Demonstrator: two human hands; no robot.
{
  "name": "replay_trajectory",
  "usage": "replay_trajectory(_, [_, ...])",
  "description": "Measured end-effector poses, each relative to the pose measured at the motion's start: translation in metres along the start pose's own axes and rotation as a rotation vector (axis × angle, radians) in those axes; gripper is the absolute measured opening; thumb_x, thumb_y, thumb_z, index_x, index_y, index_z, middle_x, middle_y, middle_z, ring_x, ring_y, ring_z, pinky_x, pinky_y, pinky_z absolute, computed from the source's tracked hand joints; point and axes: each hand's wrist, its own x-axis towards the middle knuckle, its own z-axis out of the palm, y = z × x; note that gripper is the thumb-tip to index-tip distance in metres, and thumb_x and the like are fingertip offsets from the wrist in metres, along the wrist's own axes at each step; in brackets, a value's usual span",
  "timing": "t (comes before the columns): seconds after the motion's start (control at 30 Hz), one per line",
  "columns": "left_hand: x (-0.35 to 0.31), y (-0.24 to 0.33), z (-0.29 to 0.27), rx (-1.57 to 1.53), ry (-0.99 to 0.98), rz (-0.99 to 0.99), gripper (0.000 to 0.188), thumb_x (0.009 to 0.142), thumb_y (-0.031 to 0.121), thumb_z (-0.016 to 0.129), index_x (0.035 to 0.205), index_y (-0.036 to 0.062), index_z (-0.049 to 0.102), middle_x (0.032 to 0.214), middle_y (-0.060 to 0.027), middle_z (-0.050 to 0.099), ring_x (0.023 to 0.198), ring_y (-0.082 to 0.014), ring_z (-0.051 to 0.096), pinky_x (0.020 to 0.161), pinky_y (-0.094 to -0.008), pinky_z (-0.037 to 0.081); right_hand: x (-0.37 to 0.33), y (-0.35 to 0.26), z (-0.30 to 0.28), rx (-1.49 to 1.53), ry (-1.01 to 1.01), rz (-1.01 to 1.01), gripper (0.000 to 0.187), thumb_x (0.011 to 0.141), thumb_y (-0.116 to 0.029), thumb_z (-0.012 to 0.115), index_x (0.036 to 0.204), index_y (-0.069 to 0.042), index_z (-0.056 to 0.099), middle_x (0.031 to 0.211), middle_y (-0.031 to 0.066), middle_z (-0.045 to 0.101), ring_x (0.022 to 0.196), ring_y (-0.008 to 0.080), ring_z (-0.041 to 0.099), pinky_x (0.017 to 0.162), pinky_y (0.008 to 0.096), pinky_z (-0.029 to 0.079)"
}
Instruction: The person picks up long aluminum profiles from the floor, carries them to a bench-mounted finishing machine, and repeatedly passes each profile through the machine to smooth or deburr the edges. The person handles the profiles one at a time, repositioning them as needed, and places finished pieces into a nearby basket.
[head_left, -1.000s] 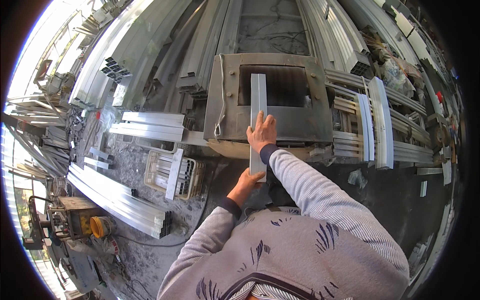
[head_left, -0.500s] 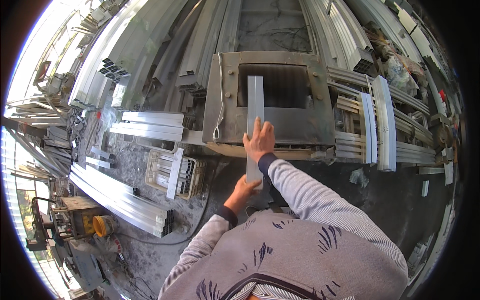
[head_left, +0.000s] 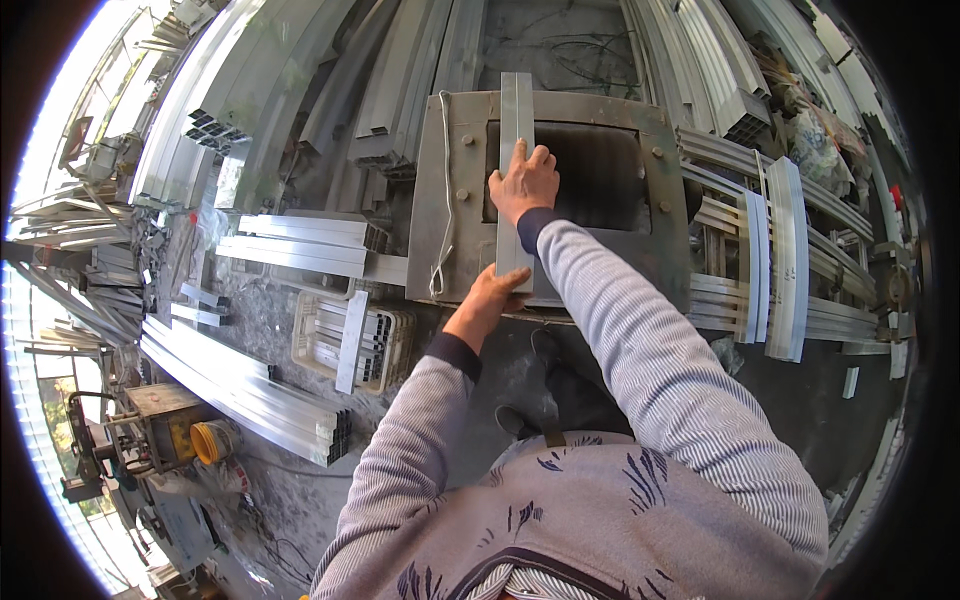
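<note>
A long silvery rectangular metal tube (head_left: pixel 516 112) points away from me over a brown-grey metal machine top (head_left: pixel 600 262) with a dark rectangular opening. My left hand (head_left: pixel 490 302) is closed round the tube's near end, thumb on top. Farther along, my right hand (head_left: pixel 526 184) grips the tube from above and its right side, with fingers bent over it. The tube crosses the left part of the opening, and its far end reaches past the machine's back edge. A white cord (head_left: pixel 447 200) hangs along the machine's left side.
Left of me, a plastic crate (head_left: pixel 385 375) holds metal pieces, one lying across its rim. A tube bundle (head_left: pixel 240 385) lies on the floor nearby. Long profiles (head_left: pixel 390 90) are stacked beyond the machine. A rack with metal lengths (head_left: pixel 787 250) stands right. A yellow bucket (head_left: pixel 210 440) sits lower left.
Both hands have pushed the metal tube forward, away from me, so its far end now extends beyond the machine's back edge. My arms are stretched farther out.
</note>
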Motion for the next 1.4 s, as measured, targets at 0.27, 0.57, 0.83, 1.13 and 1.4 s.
replay_trajectory(0.27, [-0.058, -0.057, -0.001, 0.053, -0.020, -0.030, 0.050, 0.094, 0.045, 0.075, 0.128, 0.0107, 0.061, 0.110, -0.0021, 0.069, 0.097, -0.0140, 0.064, 0.083, -0.0316, 0.050, -0.085, 0.005, -0.009, 0.045, -0.090, -0.028, 0.077, 0.087, -0.035, 0.073, 0.150, 0.003, 0.047, 0.120, 0.0220, 0.049, 0.114, 0.0372, 0.052, 0.096, 0.0437, 0.051])
replay_trajectory(0.57, [-0.106, -0.087, 0.000, 0.026, -0.012, -0.027, 0.049, 0.093, 0.042, 0.078, 0.125, 0.0093, 0.061, 0.106, -0.0020, 0.069, 0.091, -0.0154, 0.066, 0.079, -0.0317, 0.051, -0.135, 0.003, -0.013, -0.005, -0.079, -0.052, 0.078, 0.088, -0.036, 0.073, 0.150, 0.002, 0.046, 0.122, 0.0233, 0.049, 0.116, 0.0388, 0.051, 0.101, 0.0441, 0.048])
replay_trajectory(0.83, [-0.149, -0.132, -0.007, 0.114, 0.034, -0.055, 0.049, 0.093, 0.042, 0.077, 0.126, 0.0084, 0.061, 0.110, -0.0028, 0.068, 0.096, -0.0146, 0.064, 0.081, -0.0325, 0.052, -0.199, -0.001, -0.020, 0.077, -0.138, -0.002, 0.083, 0.086, -0.034, 0.075, 0.154, -0.002, 0.039, 0.124, 0.0229, 0.045, 0.122, 0.0406, 0.049, 0.092, 0.0464, 0.058])
replay_trajectory(1.13, [-0.164, -0.160, -0.004, 0.140, 0.043, -0.078, 0.049, 0.096, 0.037, 0.074, 0.130, 0.0058, 0.059, 0.112, -0.0058, 0.068, 0.098, -0.0159, 0.063, 0.081, -0.0325, 0.053, -0.228, 0.008, -0.023, 0.103, -0.159, 0.006, 0.086, 0.084, -0.033, 0.077, 0.155, -0.003, 0.039, 0.121, 0.0221, 0.045, 0.119, 0.0404, 0.050, 0.094, 0.0472, 0.056])
replay_trajectory(1.4, [-0.163, -0.096, -0.002, -0.193, -0.177, -0.121, 0.061, 0.090, 0.039, 0.076, 0.134, 0.0029, 0.056, 0.114, -0.0071, 0.065, 0.102, -0.0170, 0.062, 0.089, -0.0306, 0.050, -0.194, 0.030, -0.014, 0.690, -0.112, 0.192, 0.072, 0.087, -0.031, 0.069, 0.148, 0.003, 0.050, 0.122, 0.0276, 0.057, 0.112, 0.0404, 0.061, 0.101, 0.0454, 0.049])
